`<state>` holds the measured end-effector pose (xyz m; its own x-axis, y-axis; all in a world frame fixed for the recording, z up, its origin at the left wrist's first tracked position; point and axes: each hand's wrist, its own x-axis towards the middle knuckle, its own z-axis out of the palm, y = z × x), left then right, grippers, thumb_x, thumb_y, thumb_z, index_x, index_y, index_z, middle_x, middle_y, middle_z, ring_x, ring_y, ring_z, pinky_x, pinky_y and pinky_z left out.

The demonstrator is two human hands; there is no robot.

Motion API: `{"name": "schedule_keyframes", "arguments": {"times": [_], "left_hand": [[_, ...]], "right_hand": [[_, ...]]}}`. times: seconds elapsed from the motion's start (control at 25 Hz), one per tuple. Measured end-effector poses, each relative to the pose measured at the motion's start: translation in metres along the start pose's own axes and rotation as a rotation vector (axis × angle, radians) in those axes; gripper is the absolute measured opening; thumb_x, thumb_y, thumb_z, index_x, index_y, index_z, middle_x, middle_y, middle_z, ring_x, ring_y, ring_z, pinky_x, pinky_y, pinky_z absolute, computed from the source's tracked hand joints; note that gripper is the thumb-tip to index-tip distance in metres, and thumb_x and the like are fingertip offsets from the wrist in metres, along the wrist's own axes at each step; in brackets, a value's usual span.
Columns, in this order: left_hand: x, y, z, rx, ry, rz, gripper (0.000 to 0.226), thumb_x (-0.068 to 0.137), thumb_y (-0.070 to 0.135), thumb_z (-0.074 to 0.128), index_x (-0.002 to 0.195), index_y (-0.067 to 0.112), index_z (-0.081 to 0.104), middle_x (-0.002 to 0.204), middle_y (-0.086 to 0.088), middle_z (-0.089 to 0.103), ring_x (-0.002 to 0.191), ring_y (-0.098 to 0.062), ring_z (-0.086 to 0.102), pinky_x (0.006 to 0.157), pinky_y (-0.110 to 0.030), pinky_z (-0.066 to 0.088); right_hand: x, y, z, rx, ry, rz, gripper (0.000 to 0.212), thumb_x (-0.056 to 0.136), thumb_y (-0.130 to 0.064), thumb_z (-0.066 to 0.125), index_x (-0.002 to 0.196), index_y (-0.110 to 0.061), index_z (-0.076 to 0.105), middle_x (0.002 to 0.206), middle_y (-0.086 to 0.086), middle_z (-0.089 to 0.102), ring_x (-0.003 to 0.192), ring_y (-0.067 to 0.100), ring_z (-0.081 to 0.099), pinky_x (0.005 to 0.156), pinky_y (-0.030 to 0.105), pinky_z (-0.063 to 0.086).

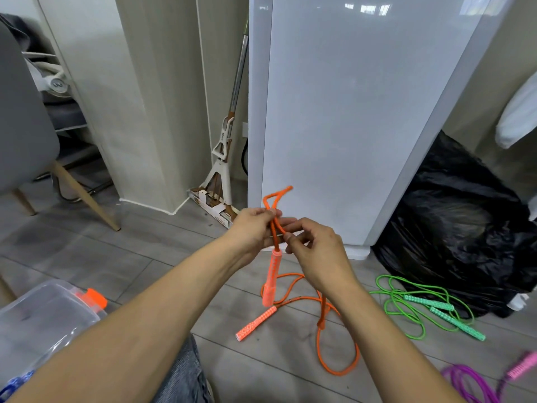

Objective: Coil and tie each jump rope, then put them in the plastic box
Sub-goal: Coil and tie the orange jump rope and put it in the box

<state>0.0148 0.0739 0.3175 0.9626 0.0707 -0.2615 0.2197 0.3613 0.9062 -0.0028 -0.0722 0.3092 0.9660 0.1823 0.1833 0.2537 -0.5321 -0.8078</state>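
My left hand (255,228) and my right hand (315,248) are raised in front of me, both pinching the cord of the orange jump rope (322,321). A small folded loop of cord sticks up above the fingers. One orange handle (271,279) hangs straight down below my hands. The other orange handle (256,323) lies on the floor, with the remaining cord looped loosely beside it. The clear plastic box (43,324) with an orange latch sits at the lower left; something blue shows inside it.
A green jump rope (418,306) lies uncoiled on the floor at right, and a purple rope with a pink handle (476,379) at the lower right. A black rubbish bag (462,228), a white cabinet (348,112), a mop (223,158) and a grey chair (23,126) surround the spot.
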Motion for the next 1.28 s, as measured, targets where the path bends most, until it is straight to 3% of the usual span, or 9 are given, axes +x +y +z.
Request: {"name": "schedule_keyframes", "arguments": {"times": [0.16, 0.24, 0.32, 0.48, 0.6, 0.68, 1.0, 1.16, 1.28], "left_hand": [[0.023, 0.011, -0.019, -0.359, 0.174, -0.029, 0.020, 0.103, 0.004, 0.036, 0.088, 0.006, 0.049, 0.062, -0.008, 0.052, 0.051, -0.020, 0.057, 0.047, -0.030, 0.056], [0.036, 0.013, -0.035, -0.407, 0.241, -0.038, 0.026, 0.100, 0.003, 0.032, 0.081, 0.016, 0.045, 0.047, 0.002, 0.037, 0.036, -0.011, 0.035, 0.037, -0.017, 0.037], [0.045, 0.014, -0.048, -0.326, 0.314, 0.012, 0.028, 0.101, 0.006, 0.031, 0.079, 0.018, 0.043, 0.045, 0.004, 0.031, 0.030, -0.006, 0.023, 0.034, -0.013, 0.022], [0.041, 0.007, -0.041, 0.102, 0.270, 0.120, 0.020, 0.103, 0.009, 0.031, 0.087, 0.013, 0.041, 0.066, -0.005, 0.045, 0.033, -0.007, 0.028, 0.038, -0.015, 0.025], [0.021, 0.000, -0.020, 0.429, 0.056, 0.124, 0.016, 0.105, 0.017, 0.033, 0.093, 0.013, 0.042, 0.082, -0.010, 0.071, 0.045, -0.015, 0.037, 0.043, -0.023, 0.028], [0.007, -0.002, -0.006, 0.550, -0.094, 0.117, 0.015, 0.106, 0.021, 0.033, 0.096, 0.013, 0.041, 0.092, -0.006, 0.077, 0.053, -0.015, 0.043, 0.045, -0.024, 0.031], [-0.007, -0.016, 0.011, 0.610, -0.293, 0.113, 0.022, 0.106, 0.022, 0.036, 0.109, 0.013, 0.056, 0.086, -0.005, 0.075, 0.058, -0.014, 0.037, 0.049, -0.022, 0.032], [-0.011, -0.013, 0.013, 0.610, -0.335, 0.066, 0.030, 0.107, 0.028, 0.039, 0.099, 0.011, 0.062, 0.076, -0.002, 0.067, 0.062, -0.012, 0.046, 0.054, -0.023, 0.037], [-0.015, -0.012, 0.015, 0.469, -0.377, 0.014, 0.025, 0.107, 0.023, 0.039, 0.096, 0.007, 0.055, 0.069, -0.004, 0.065, 0.072, -0.021, 0.061, 0.069, -0.031, 0.052]], "right_hand": [[0.002, 0.007, -0.013, -0.130, -0.265, -0.006, 0.014, 0.097, -0.031, 0.060, 0.098, -0.030, 0.074, 0.060, -0.008, 0.066, 0.052, -0.002, 0.055, 0.051, 0.012, 0.036], [0.005, 0.015, -0.029, -0.136, -0.427, 0.038, 0.017, 0.098, -0.029, 0.060, 0.098, -0.024, 0.077, 0.055, -0.009, 0.060, 0.046, 0.000, 0.051, 0.051, 0.011, 0.036], [0.008, 0.025, -0.046, -0.201, -0.522, 0.119, 0.018, 0.097, -0.029, 0.061, 0.089, -0.024, 0.077, 0.056, -0.007, 0.059, 0.044, 0.004, 0.047, 0.052, 0.019, 0.040], [0.017, 0.033, -0.069, -0.453, -0.170, 0.039, 0.017, 0.096, -0.034, 0.059, 0.082, -0.027, 0.066, 0.060, -0.008, 0.054, 0.058, 0.010, 0.051, 0.051, 0.020, 0.033], [0.016, 0.022, -0.059, -0.346, 0.001, -0.049, 0.016, 0.098, -0.034, 0.056, 0.088, -0.026, 0.064, 0.059, -0.009, 0.051, 0.057, 0.005, 0.046, 0.052, 0.021, 0.031], [0.014, 0.017, -0.048, -0.307, 0.030, -0.063, 0.016, 0.099, -0.034, 0.054, 0.090, -0.025, 0.063, 0.058, -0.009, 0.050, 0.057, 0.005, 0.045, 0.053, 0.023, 0.031], [0.010, 0.013, -0.038, -0.250, 0.113, -0.044, 0.018, 0.100, -0.037, 0.052, 0.090, -0.026, 0.063, 0.057, -0.011, 0.050, 0.058, 0.004, 0.048, 0.050, 0.021, 0.027], [0.011, 0.015, -0.038, -0.243, 0.113, -0.060, 0.019, 0.100, -0.037, 0.053, 0.089, -0.025, 0.063, 0.059, -0.010, 0.053, 0.059, 0.006, 0.049, 0.053, 0.023, 0.032], [0.011, 0.015, -0.038, -0.233, 0.091, -0.066, 0.019, 0.100, -0.038, 0.052, 0.090, -0.027, 0.063, 0.064, -0.007, 0.060, 0.065, 0.011, 0.057, 0.057, 0.029, 0.040]]}}
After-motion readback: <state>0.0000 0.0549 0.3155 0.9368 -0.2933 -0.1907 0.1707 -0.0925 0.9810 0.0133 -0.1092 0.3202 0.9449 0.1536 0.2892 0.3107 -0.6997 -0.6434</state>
